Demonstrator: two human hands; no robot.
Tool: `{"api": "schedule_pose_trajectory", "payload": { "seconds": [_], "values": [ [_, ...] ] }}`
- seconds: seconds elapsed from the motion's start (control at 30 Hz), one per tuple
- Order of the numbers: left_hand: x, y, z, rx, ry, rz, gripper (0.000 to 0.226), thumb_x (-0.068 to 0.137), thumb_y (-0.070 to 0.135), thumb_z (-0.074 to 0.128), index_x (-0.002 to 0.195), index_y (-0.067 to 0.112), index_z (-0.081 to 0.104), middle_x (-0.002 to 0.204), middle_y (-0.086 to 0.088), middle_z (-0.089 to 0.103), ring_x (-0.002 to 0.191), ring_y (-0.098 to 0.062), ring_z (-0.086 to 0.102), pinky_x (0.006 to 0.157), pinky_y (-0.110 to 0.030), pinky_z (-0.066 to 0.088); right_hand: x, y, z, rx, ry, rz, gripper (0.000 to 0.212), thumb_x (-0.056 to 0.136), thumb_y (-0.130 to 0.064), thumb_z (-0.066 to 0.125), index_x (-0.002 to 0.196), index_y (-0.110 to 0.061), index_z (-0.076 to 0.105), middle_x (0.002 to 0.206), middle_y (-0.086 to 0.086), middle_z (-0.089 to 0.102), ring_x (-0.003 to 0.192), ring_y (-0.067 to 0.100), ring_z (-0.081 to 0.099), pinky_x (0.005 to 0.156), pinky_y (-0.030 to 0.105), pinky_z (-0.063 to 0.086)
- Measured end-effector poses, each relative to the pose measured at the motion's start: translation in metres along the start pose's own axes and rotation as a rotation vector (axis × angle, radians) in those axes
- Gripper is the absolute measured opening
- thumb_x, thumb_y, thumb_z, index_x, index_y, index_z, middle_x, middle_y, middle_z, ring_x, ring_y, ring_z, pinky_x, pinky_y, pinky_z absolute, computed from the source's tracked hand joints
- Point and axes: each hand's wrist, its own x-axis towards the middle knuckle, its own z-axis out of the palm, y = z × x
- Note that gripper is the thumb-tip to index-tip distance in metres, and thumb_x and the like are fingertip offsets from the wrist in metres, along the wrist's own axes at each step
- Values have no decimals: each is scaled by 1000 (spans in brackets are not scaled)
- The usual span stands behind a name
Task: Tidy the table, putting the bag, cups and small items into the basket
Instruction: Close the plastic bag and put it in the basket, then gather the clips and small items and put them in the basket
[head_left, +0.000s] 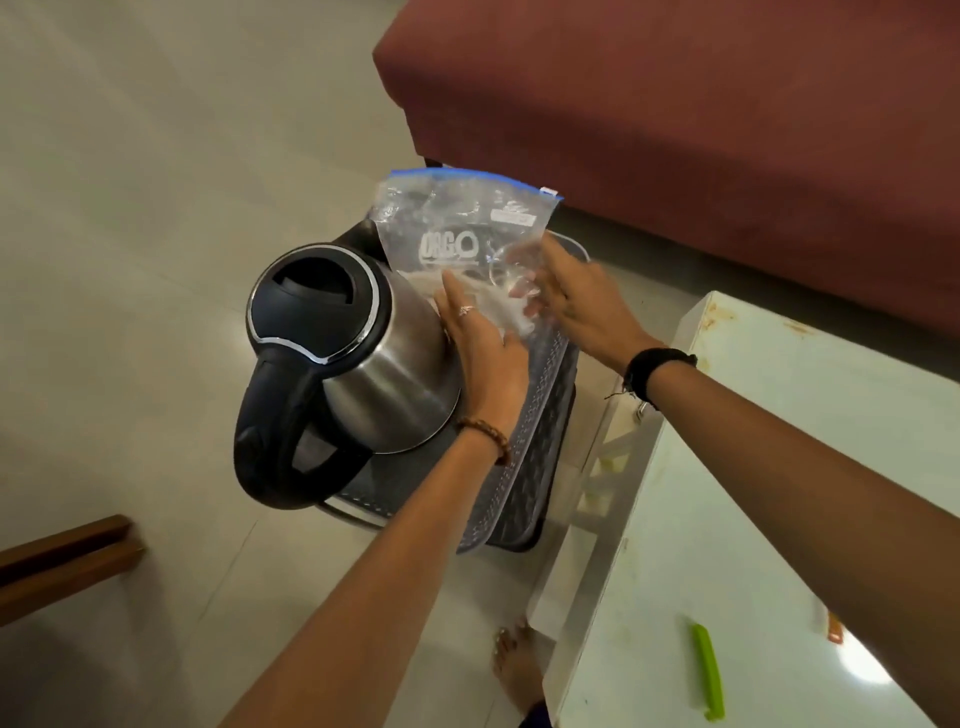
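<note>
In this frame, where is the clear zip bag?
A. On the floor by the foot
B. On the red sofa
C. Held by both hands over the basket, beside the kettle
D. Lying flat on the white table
C: the left hand and right hand hold the bag above the basket, next to the kettle.

- One view only, worn on the person's head, looking steeply down and forward; both forearms reach in from the lower edge toward the kettle (332, 364) at frame centre
- The kettle is close, large in frame; wide-angle bending curves the edges
- Right of the kettle lies the white counter (779, 519); beyond it the maroon sofa (675, 104); left and below it, floor (130, 208)
</note>
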Motion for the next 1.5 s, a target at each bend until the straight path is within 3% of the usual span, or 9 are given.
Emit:
{"api": "schedule_pose_trajectory", "payload": {
  "seconds": [0.1,0.33,0.5,0.63,0.83,1.1,1.23,1.4,1.5],
  "values": [
    [2,-18,5,78,-43,-21,89,82,-13,44,144,15,-13,155,-14,-13,144,-23,-6,109,-26,5,5,1,14,-25,-68,16,40,94,3,33,130,-14,39,100,17,69,86,28,68,81,49,53],
    [17,-37,6,191,-151,-75,86,88,0,49,142,6,-18,151,-22,-21,143,-33,-10,118,-47,9,8,5,35,31,197,234,16,89,-9,51,92,3,61,83,15,65,76,30,62,73,47,51],
    [17,-38,7,207,-122,-78,84,92,16,48,141,2,-18,152,-22,-18,143,-32,-10,118,-46,6,13,-1,39,331,181,330,19,85,2,55,103,5,62,89,17,67,89,32,67,87,46,53],
    [9,-33,5,147,-96,-79,79,88,3,48,144,7,-8,154,-21,8,143,-29,11,117,-43,19,-5,-2,36,548,240,333,34,91,3,51,124,2,51,87,-1,59,75,13,67,72,22,58],
    [-54,-22,8,41,-7,189,58,80,-8,45,134,11,37,139,-5,43,129,-14,40,110,-29,33,-96,13,14,506,469,333,12,94,-9,50,101,-13,60,87,-2,64,56,4,64,57,19,57],
    [-198,-51,61,166,-415,240,41,89,-4,44,119,23,49,122,3,53,113,2,46,100,-9,35,-267,59,8,449,530,715,20,91,-10,54,89,-28,64,90,-9,68,56,11,64,58,24,56],
    [-245,-69,84,316,-570,204,36,90,-3,40,113,20,55,116,0,56,98,19,43,83,8,28,-338,81,-4,418,554,833,28,91,-9,55,86,-35,63,89,-8,69,54,10,65,56,21,55],
    [-283,-77,103,448,-655,248,26,90,4,49,108,19,60,110,4,59,101,1,51,84,4,34,-400,101,-22,302,526,969,20,93,-15,53,89,-33,61,89,-9,68,54,8,63,63,32,55],
    [-299,-79,115,542,-619,265,23,87,9,56,106,22,59,108,6,56,101,-9,54,82,-12,44,-431,110,-31,121,533,1067,8,92,-24,54,98,-27,59,85,-13,64,58,6,59,65,30,48]
  ]
}}
